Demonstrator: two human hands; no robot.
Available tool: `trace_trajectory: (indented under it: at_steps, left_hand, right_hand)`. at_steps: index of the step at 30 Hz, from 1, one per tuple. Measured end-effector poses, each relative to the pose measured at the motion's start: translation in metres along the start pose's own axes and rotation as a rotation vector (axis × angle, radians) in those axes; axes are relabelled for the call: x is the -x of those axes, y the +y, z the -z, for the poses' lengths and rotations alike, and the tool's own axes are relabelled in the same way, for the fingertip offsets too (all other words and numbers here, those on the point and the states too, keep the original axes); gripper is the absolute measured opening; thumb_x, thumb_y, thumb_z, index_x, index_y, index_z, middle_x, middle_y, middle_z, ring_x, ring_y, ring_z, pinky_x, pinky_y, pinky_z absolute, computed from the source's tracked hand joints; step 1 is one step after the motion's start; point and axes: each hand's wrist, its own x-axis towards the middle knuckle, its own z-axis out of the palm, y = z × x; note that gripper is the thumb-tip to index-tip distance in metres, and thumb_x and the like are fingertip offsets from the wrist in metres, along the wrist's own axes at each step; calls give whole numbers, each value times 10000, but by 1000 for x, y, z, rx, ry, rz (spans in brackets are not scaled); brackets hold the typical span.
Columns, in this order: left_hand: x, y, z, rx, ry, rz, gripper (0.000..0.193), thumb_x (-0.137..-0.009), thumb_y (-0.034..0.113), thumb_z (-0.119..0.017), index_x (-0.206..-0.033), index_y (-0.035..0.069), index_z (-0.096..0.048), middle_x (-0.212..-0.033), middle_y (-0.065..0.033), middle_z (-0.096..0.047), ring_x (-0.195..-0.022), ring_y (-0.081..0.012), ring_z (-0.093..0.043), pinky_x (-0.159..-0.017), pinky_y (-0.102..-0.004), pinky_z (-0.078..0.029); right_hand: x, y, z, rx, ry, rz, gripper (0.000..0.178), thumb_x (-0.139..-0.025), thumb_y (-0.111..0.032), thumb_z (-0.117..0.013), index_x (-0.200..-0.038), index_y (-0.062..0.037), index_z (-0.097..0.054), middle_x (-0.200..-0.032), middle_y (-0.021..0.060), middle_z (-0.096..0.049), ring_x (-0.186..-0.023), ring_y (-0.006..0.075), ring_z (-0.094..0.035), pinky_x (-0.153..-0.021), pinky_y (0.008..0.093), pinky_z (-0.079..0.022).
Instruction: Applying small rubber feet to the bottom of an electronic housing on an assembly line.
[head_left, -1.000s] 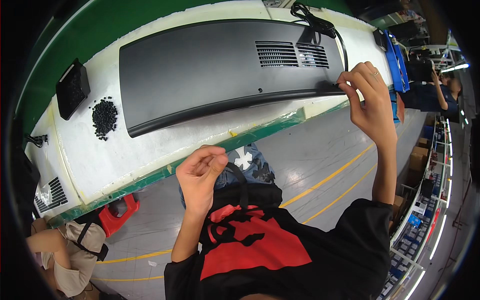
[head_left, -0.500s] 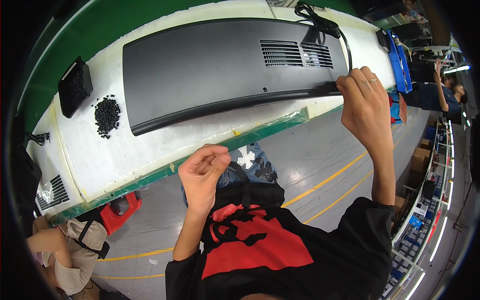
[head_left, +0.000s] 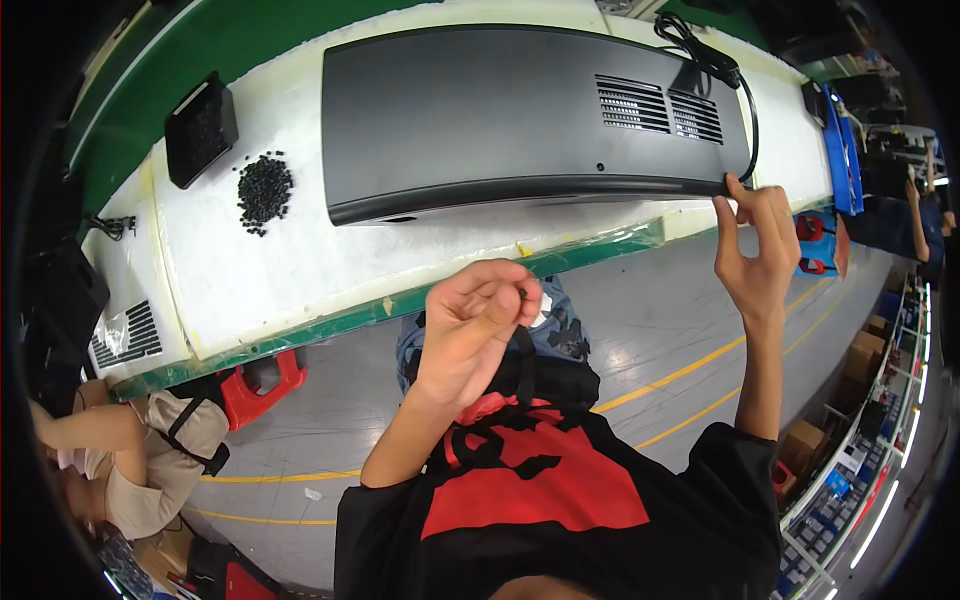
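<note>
A long black casing point(head_left: 460, 110) with two slotted vents lies across the white-topped bench. My right hand point(head_left: 758, 240) is at its near right corner, one fingertip on the edge and the thumb just below it. In front of the bench, near my body, my left hand point(head_left: 478, 325) is closed in a pinch. A tiny black piece point(head_left: 522, 294) shows between its fingertips. Small black pieces point(head_left: 265, 192) lie in a loose pile left of the casing. Beside them a black tray point(head_left: 200, 130) holds more, tilted on the bench.
A coiled black cable point(head_left: 700, 50) rests on the casing's far right. Blue bins point(head_left: 843, 150) stand at the bench's right end. A red stool point(head_left: 262, 388) and a seated person point(head_left: 150, 450) are at lower left. Shelving with boxes point(head_left: 835, 490) runs along the right.
The view has shifted, so the bench appears further left-to-right. My left hand has turned and moved right and nearer my body. My right hand's fingers have loosened and slid lower at the corner.
</note>
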Motion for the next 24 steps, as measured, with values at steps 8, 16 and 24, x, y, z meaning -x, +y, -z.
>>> trace_trajectory:
  at_steps: [8, 16, 24]
  left_hand:
    - [5, 4, -10, -47, -20, -37, 232, -942, 149, -690, -1135, 27, -645, -967, -109, -682, -846, -188, -619, -713, -296, -495]
    - [4, 3, -7, 80, -90, -61, 231, -936, 147, -697, -1130, 31, -648, -981, -98, -690, -853, -173, -609, -731, -293, -474]
    - [8, 13, -15, -371, -22, -219, 233, -953, 36, -654, -1165, -60, -650, -1019, -154, -724, -883, -199, -704, -812, -302, -570]
  right_hand:
    - [-2, -17, 0, 8, 80, -134, 293, -771, 79, -753, -1045, -15, -711, -851, 90, -645, -757, 191, -595, -701, 298, -473]
    - [0, -29, 4, -96, 99, -141, 336, -755, 104, -743, -1071, -9, -736, -842, 78, -653, -729, 185, -592, -680, 289, -470]
    - [-9, -119, -13, -520, 16, 265, 391, -616, 21, -811, -1000, -4, -741, -818, 64, -618, -703, 198, -572, -631, 339, -451]
